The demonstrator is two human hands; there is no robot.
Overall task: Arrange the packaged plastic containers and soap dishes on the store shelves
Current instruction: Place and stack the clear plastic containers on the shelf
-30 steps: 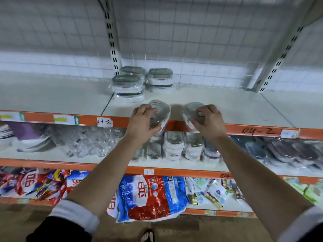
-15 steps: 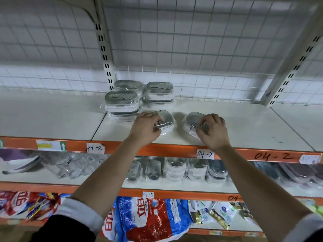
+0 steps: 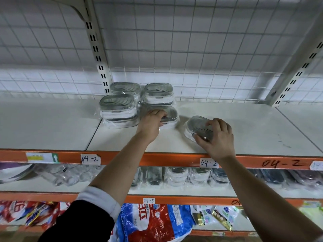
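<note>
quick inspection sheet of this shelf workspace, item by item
surface: white top shelf, orange front edge.
job's things: wrapped containers grouped at the back; left soap dish right in front of them; right soap dish apart, nearer the edge.
clutter: nothing seen.
grippers: left hand grips the left soap dish; right hand holds the right soap dish from above.
cables: nothing seen.
surroundings: wire grid backing; clear wrapped goods on the lower shelf; bagged goods below.

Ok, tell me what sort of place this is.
Probably a shop aisle: orange-edged shelving with handwritten 04-2 labels, stacks of wrapped soap dishes, and bagged goods on the bottom shelf.
</note>
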